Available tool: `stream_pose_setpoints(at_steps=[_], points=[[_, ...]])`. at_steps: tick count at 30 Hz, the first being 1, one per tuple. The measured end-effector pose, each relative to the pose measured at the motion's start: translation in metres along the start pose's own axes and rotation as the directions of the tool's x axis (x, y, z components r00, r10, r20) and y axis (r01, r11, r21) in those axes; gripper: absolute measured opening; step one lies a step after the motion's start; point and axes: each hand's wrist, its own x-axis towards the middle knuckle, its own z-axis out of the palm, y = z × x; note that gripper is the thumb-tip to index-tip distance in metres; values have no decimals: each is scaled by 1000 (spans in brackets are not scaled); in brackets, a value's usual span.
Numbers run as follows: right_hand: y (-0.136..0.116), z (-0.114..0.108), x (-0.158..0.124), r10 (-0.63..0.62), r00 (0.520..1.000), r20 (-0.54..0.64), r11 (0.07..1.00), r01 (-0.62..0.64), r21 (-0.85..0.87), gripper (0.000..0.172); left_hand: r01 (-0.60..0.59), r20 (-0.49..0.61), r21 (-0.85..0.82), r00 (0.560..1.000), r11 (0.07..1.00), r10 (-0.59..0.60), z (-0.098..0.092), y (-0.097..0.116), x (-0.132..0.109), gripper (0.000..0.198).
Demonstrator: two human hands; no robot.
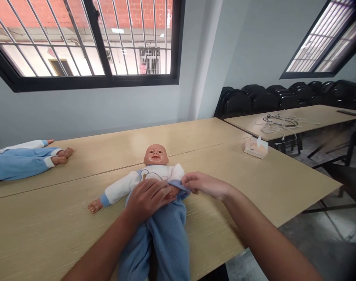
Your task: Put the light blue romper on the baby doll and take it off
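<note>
A baby doll (156, 155) lies face up on the table, dressed in a white top with blue cuffs and blue fleece trousers (166, 234). Across its belly rests my left hand (150, 198), fingers curled together around the doll's small hand (173, 191), which is partly hidden. My right hand (205, 184) pinches the blue sleeve cuff (179, 184) on that same arm between thumb and fingers. The doll's other arm (119, 189) stretches out to the left, sleeve on and hand bare.
A second doll in blue trousers (22, 160) lies at the left. On the wooden table (63, 226), a tissue box (256, 148) stands at the right. Coiled cables (280, 123) lie on another table. Behind are stacked black chairs (266, 101); one chair (344, 171) stands at right.
</note>
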Motion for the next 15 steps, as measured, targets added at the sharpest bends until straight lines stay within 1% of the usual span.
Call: stream_pose_setpoints(at_steps=[2, 4, 5, 7, 10, 12, 15], points=[[0, -2, -4, 53, 998, 40, 997, -51, -49, 33, -12, 8, -3, 1000, 1000, 12, 0, 2, -1, 24], [2, -2, -7, 73, 995, 69, 994, -67, -92, 48, -18, 11, -12, 1000, 1000, 18, 0, 3, -1, 25], [4, -2, -7, 73, 995, 71, 994, -67, -83, 51, -16, 15, -18, 1000, 1000, 16, -1, 3, -1, 24], [6, -2, -7, 61, 997, 46, 998, -61, 5, 50, 2, 24, -35, 1000, 999, -2, -2, 4, 1, 22], [7, -3, -3, 22, 1000, -6, 979, -20, 202, 46, 18, 20, -88, 1000, 996, -16, -5, 7, 6, 20], [7, -6, 2, 0, 1000, 8, 955, -3, 298, 45, 0, 10, -106, 1000, 994, 1, -8, 9, 9, 21], [10, -13, 11, -6, 999, 37, 922, -9, 387, 45, -28, -5, -92, 1000, 995, 27, -13, 14, 12, 18]])
